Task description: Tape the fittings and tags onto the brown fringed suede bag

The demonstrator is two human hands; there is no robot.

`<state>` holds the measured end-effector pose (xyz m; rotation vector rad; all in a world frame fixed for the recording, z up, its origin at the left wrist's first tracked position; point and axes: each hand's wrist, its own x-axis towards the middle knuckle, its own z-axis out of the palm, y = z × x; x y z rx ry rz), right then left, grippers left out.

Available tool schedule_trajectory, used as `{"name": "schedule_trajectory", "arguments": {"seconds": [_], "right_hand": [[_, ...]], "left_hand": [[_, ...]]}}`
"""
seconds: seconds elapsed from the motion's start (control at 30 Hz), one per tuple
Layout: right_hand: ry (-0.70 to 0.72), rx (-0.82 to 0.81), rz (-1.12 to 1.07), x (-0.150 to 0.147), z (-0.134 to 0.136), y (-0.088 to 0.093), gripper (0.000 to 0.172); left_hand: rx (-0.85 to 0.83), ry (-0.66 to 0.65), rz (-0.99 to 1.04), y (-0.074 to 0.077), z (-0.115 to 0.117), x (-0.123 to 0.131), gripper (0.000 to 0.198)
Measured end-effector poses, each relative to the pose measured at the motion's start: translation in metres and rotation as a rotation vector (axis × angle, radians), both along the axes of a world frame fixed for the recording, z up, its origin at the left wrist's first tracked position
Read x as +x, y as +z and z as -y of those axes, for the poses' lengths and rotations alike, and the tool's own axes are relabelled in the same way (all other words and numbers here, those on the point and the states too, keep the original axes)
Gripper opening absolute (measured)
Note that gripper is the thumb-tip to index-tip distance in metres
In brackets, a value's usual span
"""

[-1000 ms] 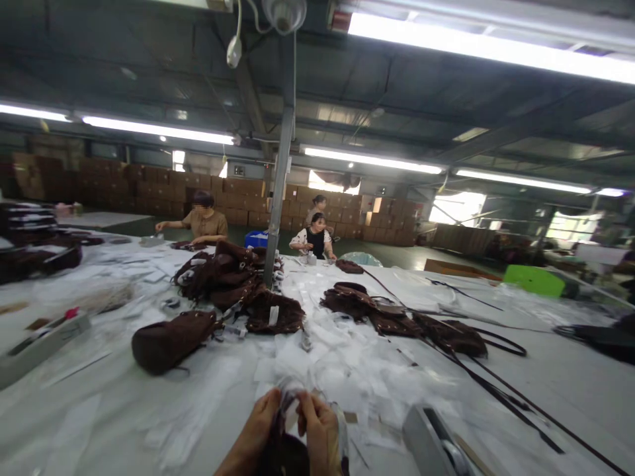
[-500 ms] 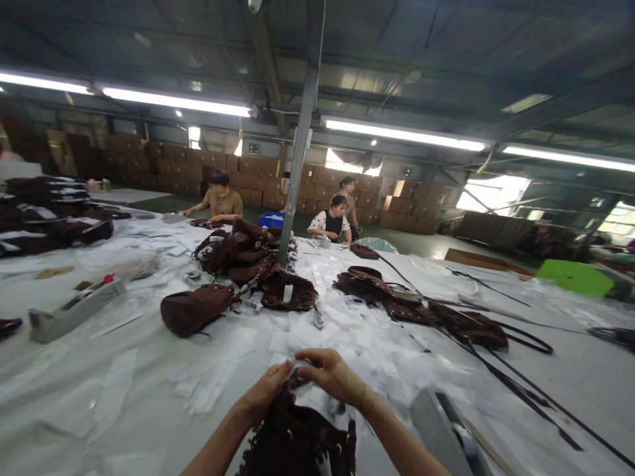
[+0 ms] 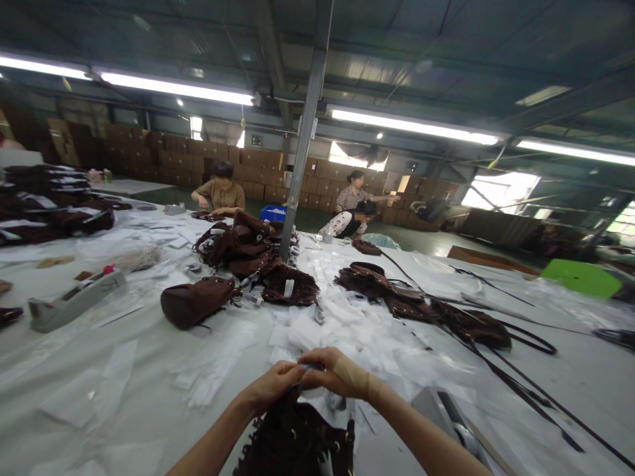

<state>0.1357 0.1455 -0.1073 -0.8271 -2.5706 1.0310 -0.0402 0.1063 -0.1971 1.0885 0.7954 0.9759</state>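
Note:
A dark brown fringed bag (image 3: 278, 439) with gold eyelets stands at the bottom centre, close to my body. Just above its opening, my left hand (image 3: 275, 385) and my right hand (image 3: 340, 371) meet, fingers pinched together. Between them is a small greyish wrapped piece (image 3: 312, 367), mostly covered by the fingers. It seems to join the bag's top, but what lies inside the wrapping cannot be made out. A tan band circles my right wrist.
Brown bags (image 3: 198, 301) are heaped around a metal post (image 3: 300, 152). More bags (image 3: 384, 291) with long straps lie to the right. Tape dispensers (image 3: 449, 423) (image 3: 79, 301) stand on both sides. White paper scraps (image 3: 218, 360) cover the table. Several people work beyond it.
My hands have drawn closer together over the grey piece, which is now more covered. Across the table, one co-worker bends lower and another stretches an arm out to the right.

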Motion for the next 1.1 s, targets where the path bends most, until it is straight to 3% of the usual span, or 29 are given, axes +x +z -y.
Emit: {"name": "schedule_trajectory", "arguments": {"seconds": [0.43, 0.63, 0.8, 1.1], "right_hand": [[0.118, 0.402, 0.163, 0.005, 0.01, -0.003, 0.016], [0.126, 0.422, 0.204, -0.003, 0.007, -0.004, 0.014], [0.189, 0.442, 0.218, -0.004, 0.006, -0.003, 0.012], [0.144, 0.248, 0.105, 0.005, -0.001, -0.001, 0.023]], "left_hand": [[-0.047, -0.117, 0.092, 0.001, 0.005, -0.003, 0.047], [-0.13, -0.057, 0.119, -0.003, 0.003, 0.0, 0.052], [-0.007, -0.143, 0.022, 0.003, 0.003, -0.001, 0.055], [0.028, -0.056, 0.041, -0.001, 0.005, 0.001, 0.055]]}}
